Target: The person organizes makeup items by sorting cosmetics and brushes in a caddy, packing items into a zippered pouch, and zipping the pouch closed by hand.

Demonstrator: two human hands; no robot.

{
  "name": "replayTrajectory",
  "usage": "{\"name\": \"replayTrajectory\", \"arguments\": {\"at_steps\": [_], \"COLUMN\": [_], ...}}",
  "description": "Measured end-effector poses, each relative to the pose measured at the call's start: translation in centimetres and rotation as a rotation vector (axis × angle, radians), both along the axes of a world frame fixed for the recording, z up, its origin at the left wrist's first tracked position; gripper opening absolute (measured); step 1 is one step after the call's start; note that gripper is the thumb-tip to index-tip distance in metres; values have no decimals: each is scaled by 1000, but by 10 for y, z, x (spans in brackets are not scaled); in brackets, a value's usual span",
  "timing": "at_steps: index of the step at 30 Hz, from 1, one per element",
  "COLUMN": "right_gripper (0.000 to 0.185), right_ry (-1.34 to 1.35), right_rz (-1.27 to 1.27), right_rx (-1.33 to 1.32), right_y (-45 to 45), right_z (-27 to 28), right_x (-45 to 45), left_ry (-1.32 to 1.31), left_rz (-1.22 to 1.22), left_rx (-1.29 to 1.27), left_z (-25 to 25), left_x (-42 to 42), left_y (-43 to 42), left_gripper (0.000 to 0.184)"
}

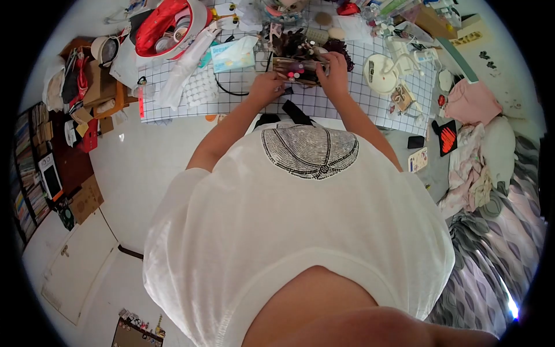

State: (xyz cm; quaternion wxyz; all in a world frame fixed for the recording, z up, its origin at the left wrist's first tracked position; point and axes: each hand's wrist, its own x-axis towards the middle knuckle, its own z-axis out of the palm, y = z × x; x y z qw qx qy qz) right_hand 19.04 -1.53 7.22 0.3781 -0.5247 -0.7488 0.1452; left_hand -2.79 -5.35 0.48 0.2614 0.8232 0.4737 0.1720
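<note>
Before us stretches a broad table under a white cover printed with dark grid lines. Far to the left of both hands stands a large open container with a white rim and a red inside; well to the right lies a white oval plastic piece. A flat, pale blue-and-white packet lies left of the work. Just beyond our hands is a dark brown, tangled cluster, too small to make out piece by piece.

The thing in hand, a brownish box-like holder, is between our hands near the table's front edge. Our left hand is partly curled at its near left corner; our right hand is half open, its fingers over the right end. We cannot tell how firmly either grips, or whether the holder is lifted.

To handle it well, we would steady the rigid ends evenly, keep it level, and spare the small, round pink pieces at its front any pressure — and keep our left wrist clear of the thin black cable beside it
</note>
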Motion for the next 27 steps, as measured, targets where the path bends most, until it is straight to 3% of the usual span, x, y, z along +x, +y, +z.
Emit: {"name": "replayTrajectory", "arguments": {"at_steps": [5, 14, 17, 23, 27], "right_gripper": [25, 22, 20, 16, 15], "right_ry": [-11, 22, 46, 116, 162], "right_rz": [-2, 7, 12, 26, 22], "right_rx": [-80, -117, -137, -169, -178], "right_y": [-7, -11, -13, -7, -4], "right_z": [-7, -13, -7, -6, -2], "right_x": [9, 26, 23, 17, 11], "left_ry": [277, 380, 187, -215, -222], "left_rz": [67, 127, 153, 26, 131], "left_rx": [2, -30, 76, -191, -185], "left_z": [19, 18, 21, 32, 45], "left_x": [9, 10, 4, -14, -29], "left_y": [-12, -20, -20, 7, 17], "left_gripper": [21, 24, 25, 25, 26]}}
